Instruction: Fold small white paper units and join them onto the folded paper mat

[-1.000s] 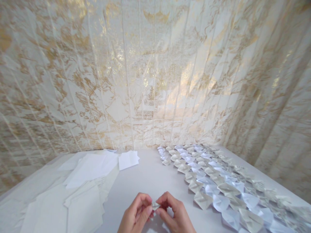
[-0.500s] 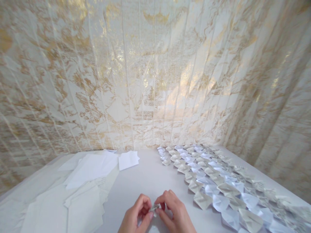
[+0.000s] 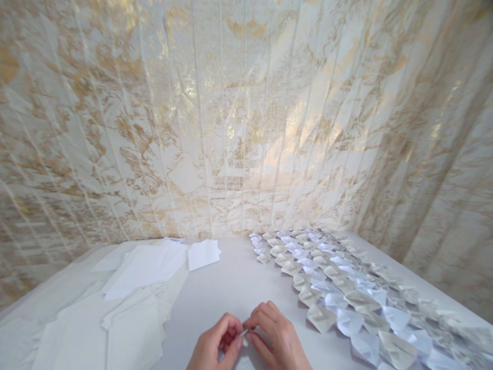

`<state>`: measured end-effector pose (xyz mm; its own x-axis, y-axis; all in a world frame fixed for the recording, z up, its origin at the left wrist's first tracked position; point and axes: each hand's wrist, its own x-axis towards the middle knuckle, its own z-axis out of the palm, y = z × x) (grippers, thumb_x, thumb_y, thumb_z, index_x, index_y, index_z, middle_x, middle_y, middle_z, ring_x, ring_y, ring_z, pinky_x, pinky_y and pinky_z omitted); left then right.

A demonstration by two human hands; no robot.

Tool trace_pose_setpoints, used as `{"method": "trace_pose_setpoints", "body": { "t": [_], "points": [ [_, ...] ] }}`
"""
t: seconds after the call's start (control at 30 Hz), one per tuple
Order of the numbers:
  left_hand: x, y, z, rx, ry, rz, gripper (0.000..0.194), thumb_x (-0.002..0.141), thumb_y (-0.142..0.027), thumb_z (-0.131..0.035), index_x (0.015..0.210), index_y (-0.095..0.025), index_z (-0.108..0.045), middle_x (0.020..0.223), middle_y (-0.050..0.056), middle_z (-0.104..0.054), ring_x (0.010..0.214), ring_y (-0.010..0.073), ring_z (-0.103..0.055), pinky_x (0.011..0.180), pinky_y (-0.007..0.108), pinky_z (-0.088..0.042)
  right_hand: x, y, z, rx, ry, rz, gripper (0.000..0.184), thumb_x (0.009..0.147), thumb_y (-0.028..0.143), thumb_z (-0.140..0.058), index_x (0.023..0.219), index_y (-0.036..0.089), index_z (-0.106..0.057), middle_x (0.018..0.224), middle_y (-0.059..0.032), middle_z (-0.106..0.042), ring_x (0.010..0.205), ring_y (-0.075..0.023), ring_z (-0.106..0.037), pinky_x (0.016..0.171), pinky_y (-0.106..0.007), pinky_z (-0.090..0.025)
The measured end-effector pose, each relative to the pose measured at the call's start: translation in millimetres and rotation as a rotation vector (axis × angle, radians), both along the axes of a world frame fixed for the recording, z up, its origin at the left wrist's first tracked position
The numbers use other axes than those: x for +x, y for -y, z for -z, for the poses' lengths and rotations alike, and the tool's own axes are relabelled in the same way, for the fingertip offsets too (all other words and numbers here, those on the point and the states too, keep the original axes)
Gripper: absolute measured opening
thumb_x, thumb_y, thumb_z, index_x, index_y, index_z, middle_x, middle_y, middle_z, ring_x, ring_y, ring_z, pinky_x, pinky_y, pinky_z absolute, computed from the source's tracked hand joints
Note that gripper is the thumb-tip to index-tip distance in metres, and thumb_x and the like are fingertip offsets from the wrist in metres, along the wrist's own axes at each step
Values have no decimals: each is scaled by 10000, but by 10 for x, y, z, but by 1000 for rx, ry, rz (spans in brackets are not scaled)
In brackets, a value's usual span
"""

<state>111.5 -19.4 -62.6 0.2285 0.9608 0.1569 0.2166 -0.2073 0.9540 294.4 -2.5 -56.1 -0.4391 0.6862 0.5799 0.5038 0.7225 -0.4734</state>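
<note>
My left hand (image 3: 216, 345) and my right hand (image 3: 275, 336) meet at the bottom centre, just above a white table (image 3: 234, 280). Both are closed in a pinch on a small folded paper piece (image 3: 243, 332), of which only a sliver shows between the fingertips. The rest of the piece is hidden by my fingers. To the right lie several rows of folded paper pieces (image 3: 339, 288), white and pale silver, overlapping like scales.
A loose spread of flat white paper sheets (image 3: 131, 293) covers the table's left side, with one smaller square sheet (image 3: 203, 254) near the back. A cream and gold patterned curtain (image 3: 246, 118) hangs close behind and wraps round to the right.
My hands have sunk slightly and closed tighter together. The folded piece, plainly visible a second ago, is now nearly covered by my fingertips.
</note>
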Motion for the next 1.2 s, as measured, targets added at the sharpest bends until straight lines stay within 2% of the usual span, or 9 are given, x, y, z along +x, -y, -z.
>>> {"method": "trace_pose_setpoints", "body": {
  "t": [0.17,0.3,0.5,0.63,0.73,0.87,1.03,1.1,1.2],
  "points": [
    [-15,-15,62,57,-47,-49,140,853,-326,-590,754,-226,-582,670,-35,-599,628,149,-543,631,217,-426,1,8,-32,33,25,0,164,875,76,-552,830,219,-620,768,-36,-670,699,-199,-600,641,-272,-433],
    [-36,-16,-1,155,-45,-69,137,863,-269,-594,732,-231,-604,712,-33,-582,640,145,-553,625,212,-420,-15,10,-21,42,50,-17,172,866,82,-540,803,227,-605,754,-32,-670,687,-194,-592,634,-268,-427],
    [-47,-18,-67,214,19,-40,201,879,-306,-636,695,-226,-620,761,-19,-568,708,152,-573,655,215,-408,-34,27,14,-108,-7,-11,141,824,82,-594,813,218,-630,785,-25,-651,709,-186,-594,634,-257,-424],
    [-45,-34,-58,146,129,-41,311,862,-477,-670,696,-216,-634,778,-14,-571,729,156,-568,667,222,-413,-43,25,-6,-252,-141,-12,130,884,183,-609,765,201,-657,801,-30,-611,740,-179,-585,648,-254,-417],
    [-35,-34,-73,27,238,-58,402,801,-589,-703,703,-205,-633,802,-6,-596,746,160,-568,674,231,-428,-54,-4,-1,-396,-314,-26,290,911,401,-647,717,187,-665,769,-17,-571,696,-164,-546,618,-255,-392],
    [-8,0,-128,-94,310,-95,458,775,-655,-699,750,-204,-622,858,19,-686,751,159,-589,672,244,-438,-67,-52,72,-572,-617,-27,463,824,621,-700,707,179,-627,721,11,-534,625,-135,-475,583,-251,-347],
    [2,32,-189,-125,352,-150,476,764,-677,-696,761,-209,-606,811,27,-720,755,174,-623,662,253,-449,-108,-54,105,-741,-767,-103,521,770,686,-719,765,190,-558,645,35,-521,560,-114,-431,541,-233,-325],
    [2,32,-177,-122,364,-168,466,758,-667,-710,779,-219,-581,778,15,-725,744,171,-625,671,252,-450,-129,-35,91,-753,-779,-128,523,782,695,-701,775,198,-540,653,24,-552,564,-120,-462,554,-239,-349],
    [12,27,-110,-127,362,-178,523,723,-697,-720,933,-236,-588,796,4,-730,741,173,-639,688,251,-457,-144,-8,77,-725,-785,-122,514,794,692,-690,775,210,-514,691,12,-579,586,-131,-507,587,-256,-380]
  ]
}}
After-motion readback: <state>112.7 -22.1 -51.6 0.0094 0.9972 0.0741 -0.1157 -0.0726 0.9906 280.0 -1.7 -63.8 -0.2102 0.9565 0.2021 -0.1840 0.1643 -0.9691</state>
